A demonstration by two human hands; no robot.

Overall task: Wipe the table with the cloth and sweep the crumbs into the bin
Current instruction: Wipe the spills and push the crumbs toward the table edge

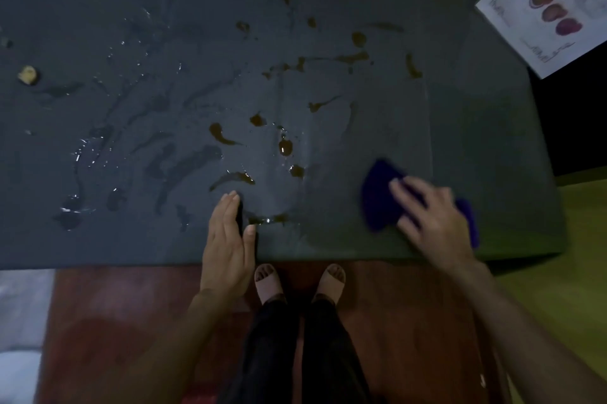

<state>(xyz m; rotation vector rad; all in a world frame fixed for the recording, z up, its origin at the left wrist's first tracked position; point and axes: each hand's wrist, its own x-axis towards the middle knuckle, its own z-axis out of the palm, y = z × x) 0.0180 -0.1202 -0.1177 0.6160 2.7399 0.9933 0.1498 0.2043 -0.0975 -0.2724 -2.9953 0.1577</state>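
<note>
Grey counter [476,141] from above. Right hand [430,216], fingers spread, presses the purple cloth [377,196] flat at 4 o'clock. Left hand [228,239] lies flat, fingers together, at 6 o'clock. Brown smears [285,145] cover the centre, with wet streaks [78,154] toward 8 o'clock. A pale lump [28,75], possibly a crumb, sits at 9 o'clock, and a printed sheet [551,9] at 2 o'clock.

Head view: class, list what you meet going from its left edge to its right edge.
Pale yellowish crumb lump → clear water puddle → left hand flat on the dark grey table → dark blue cloth pressed under the right hand → white printed sheet with reddish pictures.
</note>
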